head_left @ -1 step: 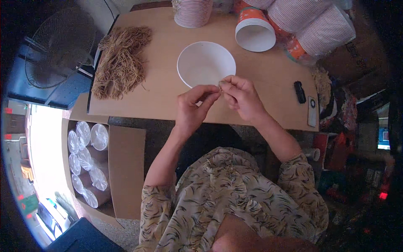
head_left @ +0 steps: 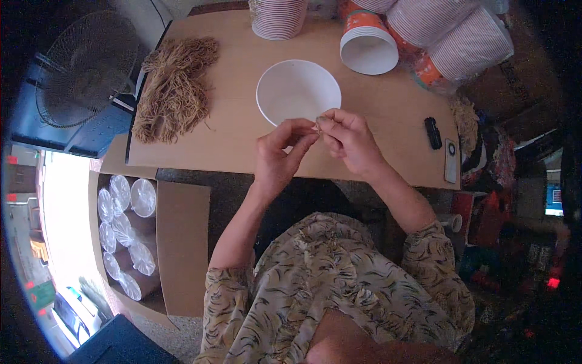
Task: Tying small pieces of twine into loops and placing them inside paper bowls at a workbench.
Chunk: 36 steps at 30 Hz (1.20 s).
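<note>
My left hand (head_left: 280,155) and my right hand (head_left: 350,141) meet fingertip to fingertip over the near rim of a white paper bucket (head_left: 294,91). Both are closed in a pinch. Between them is a tiny tan bit, seemingly a thin strand; most of it is hidden by the fingers. The bucket stands with its mouth up on the brown table (head_left: 230,145), and I see only its pale inside. At the table's left lies a loose bundle of brown twine (head_left: 176,91), apart from both hands.
Behind the bucket rises a stack of paper buckets (head_left: 279,18). Orange-and-white buckets (head_left: 368,51) and wrapped stacks (head_left: 467,48) lie at the back right. A black object (head_left: 433,133) rests near the right edge. Below left, an open carton (head_left: 185,242) holds several plastic-wrapped cylinders (head_left: 143,197); a fan (head_left: 85,70) stands farther left.
</note>
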### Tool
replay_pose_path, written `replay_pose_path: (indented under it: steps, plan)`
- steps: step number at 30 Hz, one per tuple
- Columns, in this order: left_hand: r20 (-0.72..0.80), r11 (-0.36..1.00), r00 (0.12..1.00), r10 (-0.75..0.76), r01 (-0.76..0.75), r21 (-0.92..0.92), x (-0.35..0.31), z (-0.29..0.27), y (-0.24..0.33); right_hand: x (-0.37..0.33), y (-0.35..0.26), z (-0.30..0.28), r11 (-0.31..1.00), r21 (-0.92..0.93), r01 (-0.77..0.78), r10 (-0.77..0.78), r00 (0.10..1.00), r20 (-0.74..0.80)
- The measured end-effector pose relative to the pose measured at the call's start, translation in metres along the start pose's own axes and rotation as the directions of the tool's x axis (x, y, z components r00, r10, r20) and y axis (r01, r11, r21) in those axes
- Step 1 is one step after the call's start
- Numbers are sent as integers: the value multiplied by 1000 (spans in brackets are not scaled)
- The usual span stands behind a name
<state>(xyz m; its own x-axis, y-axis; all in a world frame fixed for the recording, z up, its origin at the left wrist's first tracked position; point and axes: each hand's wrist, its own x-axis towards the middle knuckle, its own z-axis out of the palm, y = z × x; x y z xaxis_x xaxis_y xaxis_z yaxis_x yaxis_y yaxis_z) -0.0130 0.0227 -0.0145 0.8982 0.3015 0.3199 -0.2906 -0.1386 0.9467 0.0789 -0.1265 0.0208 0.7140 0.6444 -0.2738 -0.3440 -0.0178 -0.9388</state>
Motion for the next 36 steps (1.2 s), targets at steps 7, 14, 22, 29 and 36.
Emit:
replay_pose_path:
  steps: [7,14,22,29,36]
  plan:
    - [-138,996,987,82,-79,28,-3,2,-2,0,-1,7,998,-47,-41,42,999,0]
    - [-109,979,983,147,-129,156,-5,-4,-5,2,-4,5,992,-73,-105,105,994,-1]
    - [107,943,956,-272,287,-169,4,-24,1,-3,-22,-3,978,-164,129,-126,992,29]
    - [238,803,873,-426,486,-344,14,-24,7,-4,-12,-17,753,-515,410,-372,910,182]
    - [151,822,835,-528,548,-154,16,-13,17,-9,9,-6,484,-712,509,-607,781,146]
